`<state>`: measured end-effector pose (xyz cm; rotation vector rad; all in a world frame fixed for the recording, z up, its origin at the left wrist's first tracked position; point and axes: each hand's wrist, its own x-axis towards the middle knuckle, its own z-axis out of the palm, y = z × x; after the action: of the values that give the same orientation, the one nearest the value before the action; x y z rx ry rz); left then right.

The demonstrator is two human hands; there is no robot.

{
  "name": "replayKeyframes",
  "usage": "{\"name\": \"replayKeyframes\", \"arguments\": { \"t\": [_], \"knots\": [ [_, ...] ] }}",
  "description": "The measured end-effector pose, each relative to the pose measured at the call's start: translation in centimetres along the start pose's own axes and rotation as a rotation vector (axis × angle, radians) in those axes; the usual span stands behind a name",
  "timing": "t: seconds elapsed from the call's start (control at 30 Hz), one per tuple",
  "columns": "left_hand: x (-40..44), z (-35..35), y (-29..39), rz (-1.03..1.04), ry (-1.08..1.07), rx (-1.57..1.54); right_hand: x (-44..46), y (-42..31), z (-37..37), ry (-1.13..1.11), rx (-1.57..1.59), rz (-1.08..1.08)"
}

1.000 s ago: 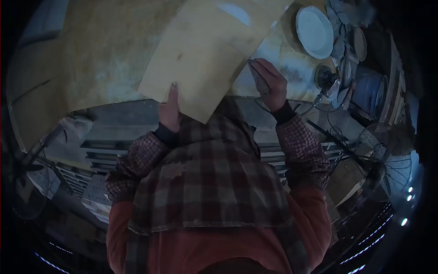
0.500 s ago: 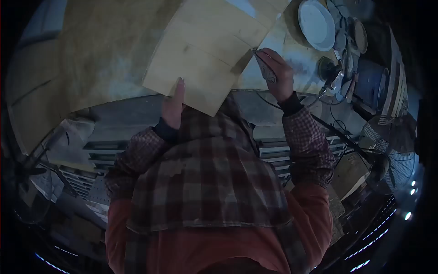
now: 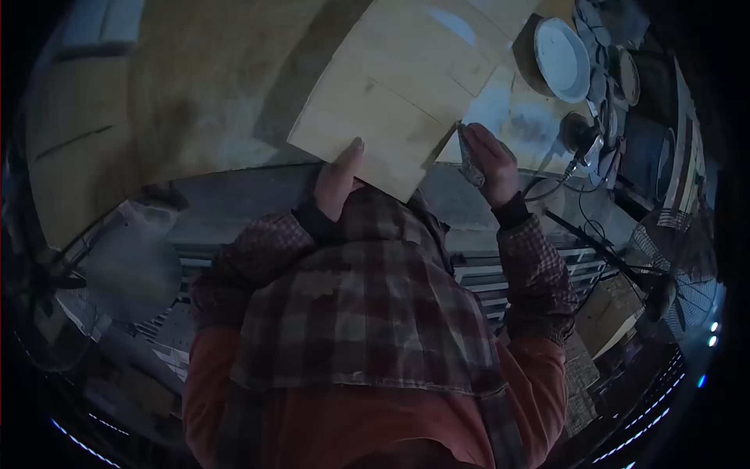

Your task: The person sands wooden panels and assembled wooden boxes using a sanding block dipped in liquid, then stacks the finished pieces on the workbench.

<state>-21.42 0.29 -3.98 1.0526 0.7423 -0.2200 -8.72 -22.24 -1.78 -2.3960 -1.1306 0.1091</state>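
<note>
White basin [image 3: 562,60], contents indistinct, left hand [image 3: 337,184] gripping pale board [image 3: 391,86]

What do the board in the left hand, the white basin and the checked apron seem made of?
Board: probably pale wood, smooth-looking, matt; thin joint-like lines cross it.
White basin: plastic or enamelled metal; its plain white surface fits both.
Checked apron: apparently matt woven cloth; it creases softly.

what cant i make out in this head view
Left hand: the board hides most of its fingers, head view.
Board's far end: cut off by the head view's top edge.
Grey pad: partly covered by the right hand, head view; material too dim to tell.
</note>
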Motion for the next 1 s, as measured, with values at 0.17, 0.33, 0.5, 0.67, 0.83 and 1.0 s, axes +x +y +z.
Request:
{"name": "replayKeyframes", "arguments": {
  "t": [0.17, 0.33, 0.5, 0.67, 0.83, 1.0],
  "knots": [
    [-0.3, -0.2, 1.8, -0.262, -0.103, -0.114, -0.4, 0.3, 0.3, 0.005, -0.007, 0.054],
    [1.2, -0.7, 0.4, 0.016, -0.253, -0.182, 0.2, -0.6, 0.0, 0.046, -0.057, 0.049],
    [0.9, -1.8, 1.5, -0.284, -0.244, -0.006, -0.5, -2.9, -0.4, 0.017, 0.302, 0.296],
    [1.5, -1.8, 1.8, -0.372, -0.218, 0.079, -2.8, -7.3, 0.8, 0.073, 0.348, 0.329],
    [3.3, -2.9, -0.4, 0.245, -0.446, 0.365, -4.1, -7.9, 2.4, 0.038, 0.011, 0.27],
    [2.2, -1.8, 1.7, -0.406, -0.287, 0.01, -6.5, -7.2, 4.0, -0.004, -0.037, 0.253]
  ]
}}
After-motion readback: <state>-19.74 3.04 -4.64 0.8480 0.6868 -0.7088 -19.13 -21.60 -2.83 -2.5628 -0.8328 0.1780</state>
